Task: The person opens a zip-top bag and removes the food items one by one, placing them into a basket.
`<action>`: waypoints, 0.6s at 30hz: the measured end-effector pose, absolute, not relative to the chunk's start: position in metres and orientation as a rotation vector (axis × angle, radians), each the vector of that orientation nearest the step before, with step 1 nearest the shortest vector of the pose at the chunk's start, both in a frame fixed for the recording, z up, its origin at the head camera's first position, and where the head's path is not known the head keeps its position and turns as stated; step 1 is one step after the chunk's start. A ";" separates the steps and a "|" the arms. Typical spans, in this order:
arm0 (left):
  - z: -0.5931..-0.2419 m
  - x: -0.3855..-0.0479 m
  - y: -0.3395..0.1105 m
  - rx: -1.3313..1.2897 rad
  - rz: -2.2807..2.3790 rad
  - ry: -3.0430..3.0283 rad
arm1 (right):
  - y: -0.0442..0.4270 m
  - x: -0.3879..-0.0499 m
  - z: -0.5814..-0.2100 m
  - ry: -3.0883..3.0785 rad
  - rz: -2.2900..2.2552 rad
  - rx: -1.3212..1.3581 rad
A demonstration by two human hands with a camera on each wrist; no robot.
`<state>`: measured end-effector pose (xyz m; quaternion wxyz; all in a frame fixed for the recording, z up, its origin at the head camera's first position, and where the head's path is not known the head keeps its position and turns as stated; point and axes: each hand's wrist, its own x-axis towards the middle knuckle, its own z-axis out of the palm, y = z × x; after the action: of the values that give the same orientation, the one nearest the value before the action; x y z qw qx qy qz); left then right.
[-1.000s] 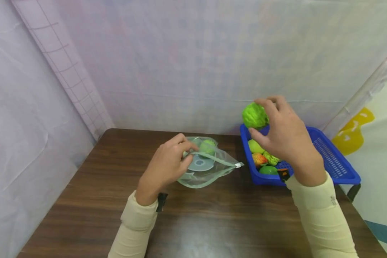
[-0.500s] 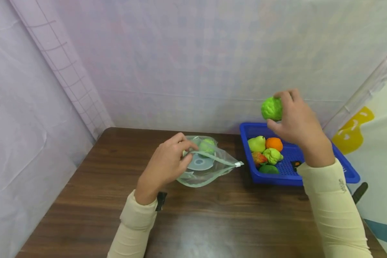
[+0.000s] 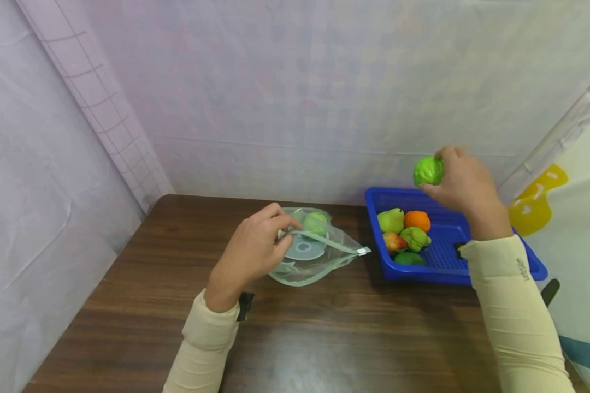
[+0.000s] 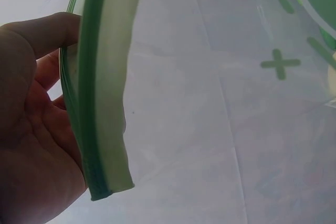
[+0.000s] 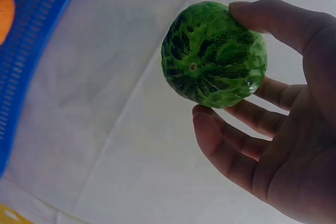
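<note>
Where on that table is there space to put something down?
The table is bare in front of the bag and basket, between the sleeves, and left of the left hand. Fruit crowds the basket's left side; bare floor shows right of it.

Up top, the head camera looks forward and down, set well back, taking in the table, both hands and the pale sheet behind. Over to the left wrist: right up close, the left hand at the frame's left edge, facing past the bag to that sheet; hand and bag are shared with the head view. And the right wrist, also close, looks across the right hand at the green fruit, scene tilted, sharing both with the head view, plus the blue basket.
</note>
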<state>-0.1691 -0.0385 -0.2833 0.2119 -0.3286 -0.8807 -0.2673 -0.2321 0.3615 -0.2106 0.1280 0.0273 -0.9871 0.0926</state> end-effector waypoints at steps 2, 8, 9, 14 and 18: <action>-0.284 -0.169 -0.038 -0.911 -0.741 -2.449 | 0.368 -0.236 -0.215 -2.880 0.259 0.080; -0.284 -0.170 -0.038 -0.917 -0.740 -2.439 | 0.385 -0.247 -0.230 -2.911 0.296 0.046; -0.284 -0.170 -0.038 -0.917 -0.739 -2.439 | 0.388 -0.250 -0.232 -2.916 0.309 0.041; -0.285 -0.170 -0.039 -0.912 -0.742 -2.447 | 0.399 -0.262 -0.246 -2.935 0.357 0.007; -0.284 -0.170 -0.040 -0.902 -0.739 -2.449 | 0.408 -0.271 -0.256 -2.954 0.357 -0.030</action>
<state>-0.1701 -0.0401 -0.2844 0.2130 -0.3248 -0.8822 -0.2662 -0.2712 0.4084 -0.2559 0.0827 -0.0102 -0.9893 0.1194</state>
